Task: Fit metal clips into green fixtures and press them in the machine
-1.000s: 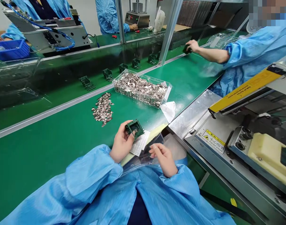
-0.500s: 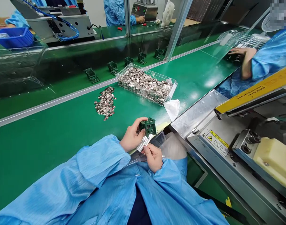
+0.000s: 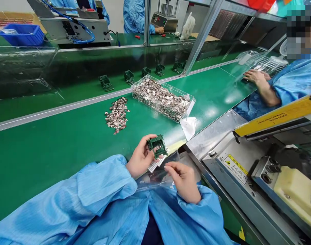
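My left hand [image 3: 139, 157] grips a small green frame-shaped part [image 3: 157, 145] just above the near edge of the green bench. Under the part lies a silvery dotted sheet [image 3: 155, 164] on a clear plastic bag [image 3: 155, 177]. My right hand [image 3: 184, 180] hovers a little to the right and below, fingers pinched together near the sheet's edge; what they hold is too small to make out. A loose pile of small metal clips [image 3: 117, 115] lies on the bench beyond my hands.
A clear tray [image 3: 163, 98] full of metal clips stands behind the pile, a white tissue [image 3: 188, 126] beside it. Several green parts [image 3: 129, 77] ride the conveyor. A press machine with a yellow bar [image 3: 275, 119] stands right. A co-worker's hand [image 3: 255, 77] rests far right.
The green part in my left hand has tilted so its open frame faces up. My right hand has moved away from the sheet, to the right. The co-worker's arm shifted.
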`<state>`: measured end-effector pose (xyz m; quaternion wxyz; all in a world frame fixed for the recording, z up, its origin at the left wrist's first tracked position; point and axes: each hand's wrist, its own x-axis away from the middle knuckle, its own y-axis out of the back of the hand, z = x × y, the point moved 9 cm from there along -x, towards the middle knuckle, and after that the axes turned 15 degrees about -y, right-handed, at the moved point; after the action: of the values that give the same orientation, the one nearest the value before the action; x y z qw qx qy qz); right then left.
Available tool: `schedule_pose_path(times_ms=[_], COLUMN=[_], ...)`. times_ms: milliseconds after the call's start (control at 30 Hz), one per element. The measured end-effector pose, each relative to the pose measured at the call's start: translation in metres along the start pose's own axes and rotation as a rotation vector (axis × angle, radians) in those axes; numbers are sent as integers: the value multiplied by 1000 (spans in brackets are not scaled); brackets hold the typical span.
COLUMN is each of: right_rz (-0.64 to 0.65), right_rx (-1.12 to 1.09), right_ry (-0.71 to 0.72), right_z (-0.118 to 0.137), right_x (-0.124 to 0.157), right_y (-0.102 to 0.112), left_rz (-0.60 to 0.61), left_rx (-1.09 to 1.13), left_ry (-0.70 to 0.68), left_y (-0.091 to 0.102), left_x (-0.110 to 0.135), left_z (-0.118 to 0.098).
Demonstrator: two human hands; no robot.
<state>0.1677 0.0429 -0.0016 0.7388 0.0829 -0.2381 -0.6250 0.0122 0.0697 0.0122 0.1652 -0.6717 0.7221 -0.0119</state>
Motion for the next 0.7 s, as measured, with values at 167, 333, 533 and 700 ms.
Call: schedule_pose_path(times_ms=[167, 333, 533, 700], right_rz=[-191, -306, -353, -335], right_rx=[-143, -116, -46, -194], right_ry=[285, 348, 256, 153], right_z=[58, 71, 68, 52], right_x=[4, -3, -4, -11], right_y=[21, 10, 5, 4], left_rz=[71, 129, 189, 197], left_rx=[-78, -197, -266, -302], left_ry=[-80, -168, -174, -183], left_y=[-3, -2, -5, -5], left_x=[4, 6, 9, 10], left_z=[2, -1, -3, -5])
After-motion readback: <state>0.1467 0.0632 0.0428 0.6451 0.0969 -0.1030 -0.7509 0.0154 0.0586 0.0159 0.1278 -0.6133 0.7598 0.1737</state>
